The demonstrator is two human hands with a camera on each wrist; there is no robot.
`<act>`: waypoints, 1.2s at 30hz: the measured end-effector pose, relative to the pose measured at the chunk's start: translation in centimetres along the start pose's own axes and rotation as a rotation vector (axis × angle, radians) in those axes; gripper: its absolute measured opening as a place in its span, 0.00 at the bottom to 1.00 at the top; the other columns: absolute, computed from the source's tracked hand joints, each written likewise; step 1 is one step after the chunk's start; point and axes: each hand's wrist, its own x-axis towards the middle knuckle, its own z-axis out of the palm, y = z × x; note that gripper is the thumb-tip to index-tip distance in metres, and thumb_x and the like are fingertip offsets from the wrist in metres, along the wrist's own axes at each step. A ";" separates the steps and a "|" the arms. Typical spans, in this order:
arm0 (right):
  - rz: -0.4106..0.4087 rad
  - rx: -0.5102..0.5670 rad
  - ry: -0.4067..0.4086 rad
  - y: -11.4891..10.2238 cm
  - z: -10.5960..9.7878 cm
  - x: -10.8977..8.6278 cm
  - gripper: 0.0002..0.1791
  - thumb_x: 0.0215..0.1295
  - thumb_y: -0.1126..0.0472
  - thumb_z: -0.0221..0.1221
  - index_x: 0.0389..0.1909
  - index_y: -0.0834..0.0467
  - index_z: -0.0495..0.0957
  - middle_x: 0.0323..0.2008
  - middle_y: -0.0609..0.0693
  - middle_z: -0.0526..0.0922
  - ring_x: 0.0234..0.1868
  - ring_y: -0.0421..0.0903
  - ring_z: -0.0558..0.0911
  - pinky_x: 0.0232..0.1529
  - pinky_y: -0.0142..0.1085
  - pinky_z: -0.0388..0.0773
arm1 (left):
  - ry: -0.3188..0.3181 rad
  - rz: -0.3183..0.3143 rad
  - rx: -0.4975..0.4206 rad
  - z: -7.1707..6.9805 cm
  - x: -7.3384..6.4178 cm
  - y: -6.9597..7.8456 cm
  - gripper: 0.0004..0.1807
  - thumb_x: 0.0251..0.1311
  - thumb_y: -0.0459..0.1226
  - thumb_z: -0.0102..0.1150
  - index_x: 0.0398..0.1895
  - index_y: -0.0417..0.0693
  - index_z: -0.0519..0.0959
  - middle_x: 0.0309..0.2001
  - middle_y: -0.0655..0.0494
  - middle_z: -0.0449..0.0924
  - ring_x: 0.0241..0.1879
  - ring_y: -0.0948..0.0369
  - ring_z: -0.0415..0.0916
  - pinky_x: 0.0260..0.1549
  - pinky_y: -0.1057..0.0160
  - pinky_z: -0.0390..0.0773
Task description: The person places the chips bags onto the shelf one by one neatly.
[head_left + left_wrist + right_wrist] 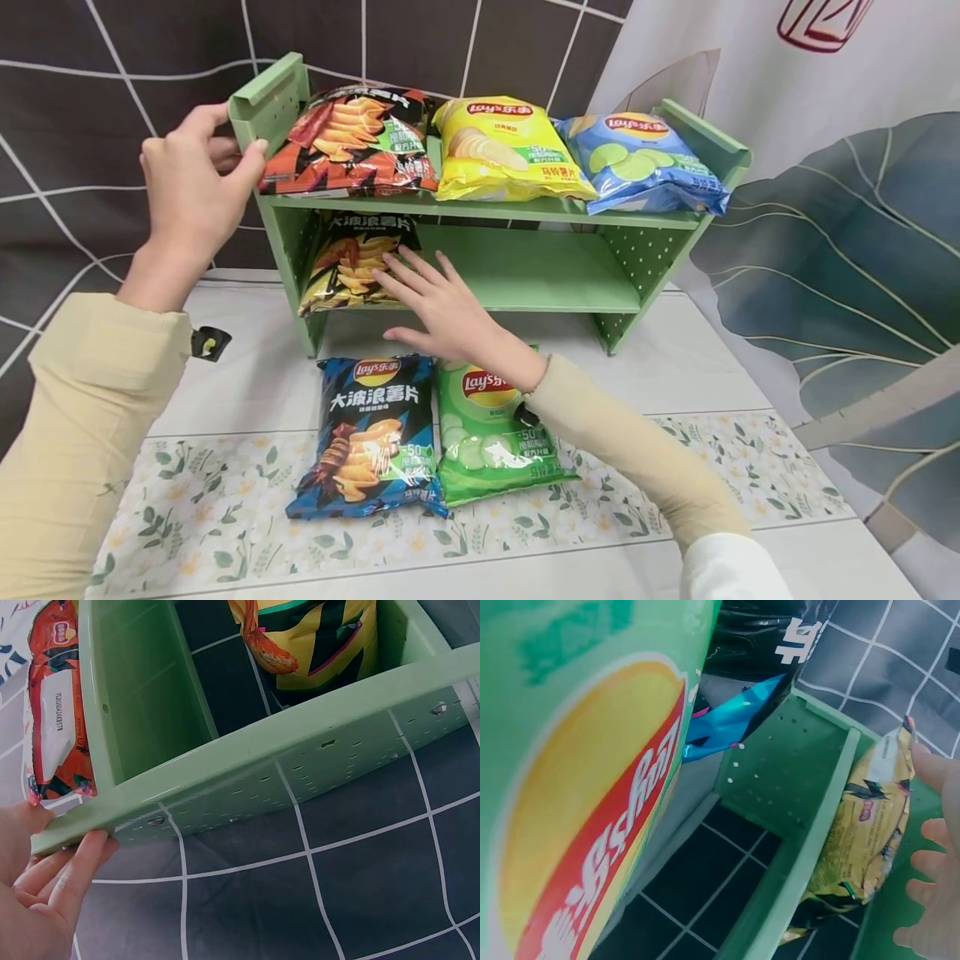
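Note:
My left hand (191,196) grips the upper left side panel of a green two-tier shelf (540,267), thumb at the front edge and fingers around the outer side. In the left wrist view, fingers (71,881) curl under that panel's edge. On the lower tier, at its left end, a black-and-yellow chip bag (337,262) leans back. My right hand (450,308) reaches in front of it with spread, straight fingers, fingertips overlapping the bag's face. The right wrist view shows this bag (862,832) side-on beside the fingers.
Red (352,175), yellow (502,154) and light-blue (637,162) chip bags line the top tier. A dark-blue chip bag (375,442) and a green chip bag (498,450) lie on the floral-banded tabletop (225,517) before the shelf, the green one under my right wrist.

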 end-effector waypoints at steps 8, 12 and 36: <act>-0.014 -0.021 0.063 0.6 -0.3 -2.9 0.41 0.65 0.35 0.51 0.74 0.49 0.55 0.75 0.50 0.54 0.78 0.49 0.47 0.75 0.53 0.38 | 0.004 0.014 -0.010 0.1 0.0 0.0 0.23 0.62 0.46 0.56 0.59 0.47 0.76 0.48 0.45 0.83 0.32 1.00 0.62 0.59 0.66 0.71; -0.027 -0.049 0.097 0.6 -0.4 -4.5 0.40 0.64 0.35 0.52 0.73 0.49 0.58 0.74 0.50 0.58 0.77 0.50 0.50 0.74 0.54 0.41 | 0.004 0.017 -0.010 0.1 0.0 0.0 0.23 0.62 0.46 0.56 0.59 0.47 0.76 0.48 0.45 0.83 0.32 1.01 0.62 0.59 0.67 0.70; -0.038 -0.010 0.141 0.5 0.5 -14.3 0.37 0.62 0.37 0.55 0.66 0.55 0.69 0.69 0.54 0.68 0.71 0.56 0.65 0.69 0.51 0.61 | 0.003 0.013 -0.009 0.0 -0.1 0.0 0.24 0.62 0.46 0.56 0.60 0.48 0.75 0.49 0.45 0.82 0.35 0.98 0.66 0.61 0.68 0.69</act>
